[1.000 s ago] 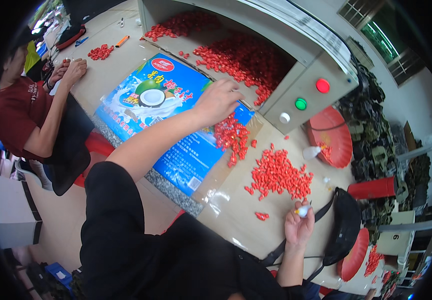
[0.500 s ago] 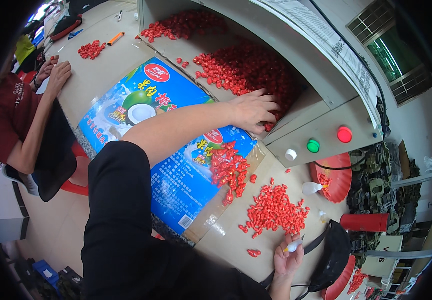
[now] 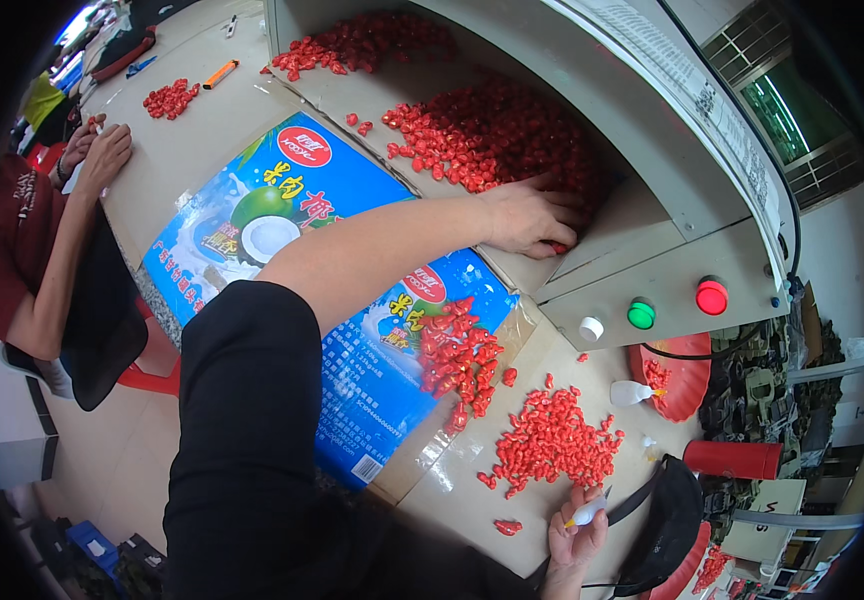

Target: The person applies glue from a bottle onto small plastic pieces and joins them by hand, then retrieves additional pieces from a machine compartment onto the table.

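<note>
My left hand reaches into the open-fronted grey metal box. Its fingers curl down over small glossy red pieces at the near edge of the red heap, and some red shows under the fingertips; the rest of the grasp is hidden. Low on the right, my right hand grips a small white squeeze bottle with a yellow tip. Just beyond it a spread of small red pieces lies on the table. Larger red pieces are piled on the blue printed cardboard under my left arm.
White, green and red knobs or buttons line the box's front. Beside it are a red dish, another white bottle, a red cylinder and a black strapped item. A co-worker sits at left near an orange cutter.
My left hand has shifted slightly right and deeper along the red heap, its fingers more curled. My right hand keeps the bottle, its tip turned slightly. The view has shifted a little.
</note>
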The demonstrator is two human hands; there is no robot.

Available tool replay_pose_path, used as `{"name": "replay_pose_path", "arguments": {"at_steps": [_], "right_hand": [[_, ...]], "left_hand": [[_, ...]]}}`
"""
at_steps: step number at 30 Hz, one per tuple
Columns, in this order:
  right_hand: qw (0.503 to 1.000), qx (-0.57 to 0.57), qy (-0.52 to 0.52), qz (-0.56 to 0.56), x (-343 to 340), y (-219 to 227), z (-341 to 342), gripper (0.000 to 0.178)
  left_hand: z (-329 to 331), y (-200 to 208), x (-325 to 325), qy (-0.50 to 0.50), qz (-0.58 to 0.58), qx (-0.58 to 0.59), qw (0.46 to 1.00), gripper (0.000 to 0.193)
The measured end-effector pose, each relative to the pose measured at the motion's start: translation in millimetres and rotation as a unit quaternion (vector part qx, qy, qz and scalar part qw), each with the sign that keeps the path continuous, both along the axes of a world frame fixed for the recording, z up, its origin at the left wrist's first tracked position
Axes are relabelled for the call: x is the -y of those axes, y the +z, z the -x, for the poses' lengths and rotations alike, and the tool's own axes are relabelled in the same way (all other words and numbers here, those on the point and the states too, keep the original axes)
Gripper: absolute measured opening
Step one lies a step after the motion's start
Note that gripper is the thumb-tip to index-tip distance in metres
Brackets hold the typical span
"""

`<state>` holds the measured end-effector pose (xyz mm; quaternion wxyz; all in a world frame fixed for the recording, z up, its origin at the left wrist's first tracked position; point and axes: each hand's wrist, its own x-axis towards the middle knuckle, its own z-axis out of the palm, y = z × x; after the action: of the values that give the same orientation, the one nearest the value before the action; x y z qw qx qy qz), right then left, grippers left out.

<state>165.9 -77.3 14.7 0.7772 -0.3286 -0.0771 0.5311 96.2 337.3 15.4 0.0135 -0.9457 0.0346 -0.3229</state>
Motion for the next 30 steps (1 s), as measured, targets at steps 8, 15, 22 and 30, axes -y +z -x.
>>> {"name": "replay_pose_path", "arguments": {"at_steps": [8,15,22,30], "right_hand": [[1.000,0.001,-0.001,0.004,0,-1,0,0.026],[1.000,0.005,0.000,0.007,1,0,0,0.027],[1.000,0.019,0.010,0.003,3,-4,-2,0.026],[1.000,0.013,0.001,0.020,1,0,-2,0.027]], "left_hand": [[-14,-3,-36,0.042,-0.041,-0.031,0.998,0.022],[-23,-10,-65,0.111,-0.053,-0.043,0.991,0.027],[-17,0,-56,0.169,-0.009,0.010,0.986,0.027],[-23,-1,-17,0.018,-0.044,-0.024,0.999,0.029]]}}
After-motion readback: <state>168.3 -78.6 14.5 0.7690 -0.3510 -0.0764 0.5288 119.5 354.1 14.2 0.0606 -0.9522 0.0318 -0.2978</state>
